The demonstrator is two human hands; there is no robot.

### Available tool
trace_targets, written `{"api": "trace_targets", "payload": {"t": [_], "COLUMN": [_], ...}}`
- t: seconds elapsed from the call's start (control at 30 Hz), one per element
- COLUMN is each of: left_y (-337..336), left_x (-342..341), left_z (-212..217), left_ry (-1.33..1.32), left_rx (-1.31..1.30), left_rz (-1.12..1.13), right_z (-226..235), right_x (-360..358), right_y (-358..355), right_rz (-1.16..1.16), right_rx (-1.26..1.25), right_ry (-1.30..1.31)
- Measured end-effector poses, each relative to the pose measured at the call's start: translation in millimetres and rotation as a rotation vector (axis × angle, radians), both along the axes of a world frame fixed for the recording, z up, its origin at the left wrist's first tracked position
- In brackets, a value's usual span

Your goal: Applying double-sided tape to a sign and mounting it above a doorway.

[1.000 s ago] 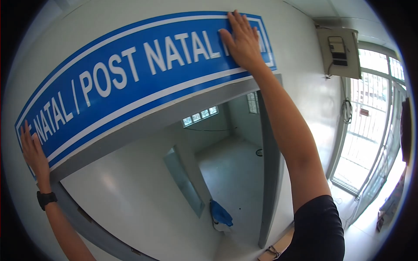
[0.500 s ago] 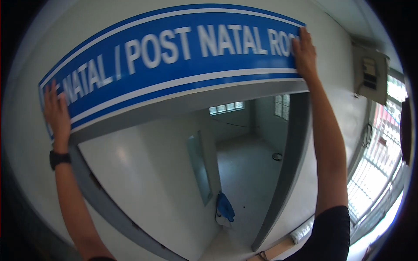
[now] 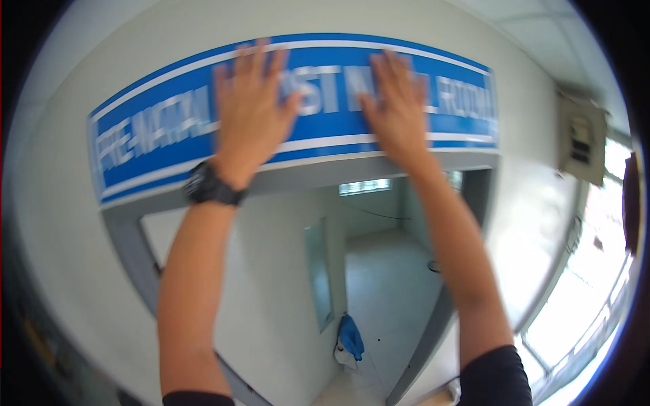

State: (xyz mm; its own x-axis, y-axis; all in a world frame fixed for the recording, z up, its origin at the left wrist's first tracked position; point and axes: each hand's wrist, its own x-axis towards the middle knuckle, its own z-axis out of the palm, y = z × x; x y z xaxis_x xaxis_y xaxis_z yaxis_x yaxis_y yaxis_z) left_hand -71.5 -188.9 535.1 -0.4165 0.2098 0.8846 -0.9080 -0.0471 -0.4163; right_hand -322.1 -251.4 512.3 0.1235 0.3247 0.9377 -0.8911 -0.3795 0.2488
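Note:
A long blue sign (image 3: 315,125) with white stripes and white lettering lies against the wall just above a grey door frame. Both my arms reach up to it. My left hand (image 3: 250,111), with a black watch (image 3: 213,186) at its wrist, lies flat left of the sign's middle, fingers spread and pointing up. To the right of the middle, my right hand (image 3: 398,108) is flat on the sign too, fingers apart. The hands cover part of the lettering and are slightly blurred. Neither hand grips anything.
Below the sign, the grey door frame (image 3: 305,172) surrounds a pale door (image 3: 271,284) standing ajar. A blue cloth or bag (image 3: 350,337) hangs near the door's edge. A grey electrical box (image 3: 582,139) is mounted on the right wall, near a bright barred opening (image 3: 575,271).
My hands have moved inward from the sign's two ends to near its middle, now flat on its face. My view has shifted, so both ends of the sign show.

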Motion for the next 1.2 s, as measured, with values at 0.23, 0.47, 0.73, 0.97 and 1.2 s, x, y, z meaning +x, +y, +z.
{"api": "trace_targets", "payload": {"t": [0.23,0.47,0.73,0.97,1.2], "left_y": [-13.1,-10.1,-5.2,-3.9,-6.0], "left_x": [44.6,176.0,249.6,246.0,248.7], "left_z": [-0.6,-1.7,-2.6,-3.2,-3.8], "left_ry": [-0.001,0.124,0.246,0.252,0.245], "left_rx": [-0.068,-0.108,-0.176,-0.182,-0.196], "left_rz": [0.182,0.280,0.405,0.430,0.448], "right_z": [-4.4,-4.0,-11.7,-46.0,-27.0], "right_x": [-11.6,-13.9,-52.6,-187.4,-197.3], "right_y": [3.9,-4.6,9.5,-5.7,-0.9], "right_rz": [0.035,0.059,0.188,-0.238,-0.332], "right_rx": [0.040,0.021,-0.019,0.161,0.332], "right_ry": [-0.051,-0.039,-0.099,-0.494,-0.431]}}
